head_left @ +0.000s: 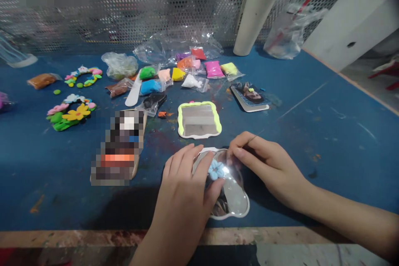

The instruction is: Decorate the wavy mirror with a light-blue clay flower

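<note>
The mirror (236,197) lies flat at the table's (311,141) near edge, its rim white and wavy, its glass bright with glare. A puffy pale-blue flower (215,169) sits on it. The left hand (187,183) spans the mirror, thumb and forefinger parted beside the flower; the right hand (271,164) narrows at the upper rim, its grip unclear.

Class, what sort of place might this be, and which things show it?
Probably a craft workshop or art room: packets of what looks like coloured clay lie on the blue table, along with two flower-decorated rings and a mirror edged in yellow-green.
</note>
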{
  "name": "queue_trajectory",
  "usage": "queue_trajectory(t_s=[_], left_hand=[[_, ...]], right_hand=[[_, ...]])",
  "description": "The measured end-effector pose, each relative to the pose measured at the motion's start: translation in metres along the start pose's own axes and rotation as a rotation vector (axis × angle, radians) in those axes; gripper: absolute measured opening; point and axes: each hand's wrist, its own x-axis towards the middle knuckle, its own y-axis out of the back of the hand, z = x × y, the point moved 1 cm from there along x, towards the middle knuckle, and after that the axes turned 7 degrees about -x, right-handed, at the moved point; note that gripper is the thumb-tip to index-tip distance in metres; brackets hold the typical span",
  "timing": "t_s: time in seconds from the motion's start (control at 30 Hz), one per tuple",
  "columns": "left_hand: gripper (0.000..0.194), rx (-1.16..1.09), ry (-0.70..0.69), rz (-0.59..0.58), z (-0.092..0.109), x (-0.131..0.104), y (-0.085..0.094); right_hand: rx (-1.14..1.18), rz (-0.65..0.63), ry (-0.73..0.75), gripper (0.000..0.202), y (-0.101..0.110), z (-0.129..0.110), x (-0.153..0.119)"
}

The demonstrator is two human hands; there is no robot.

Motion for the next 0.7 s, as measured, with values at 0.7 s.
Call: queue_trajectory(t_s=[0.7], left_hand=[[0.028,0.001,-0.043,0.015,-0.0018,-0.0017,-0.0007]], right_hand=[[0.252,0.018,-0.185,0.019,0.0018,0.0023,0.0044]])
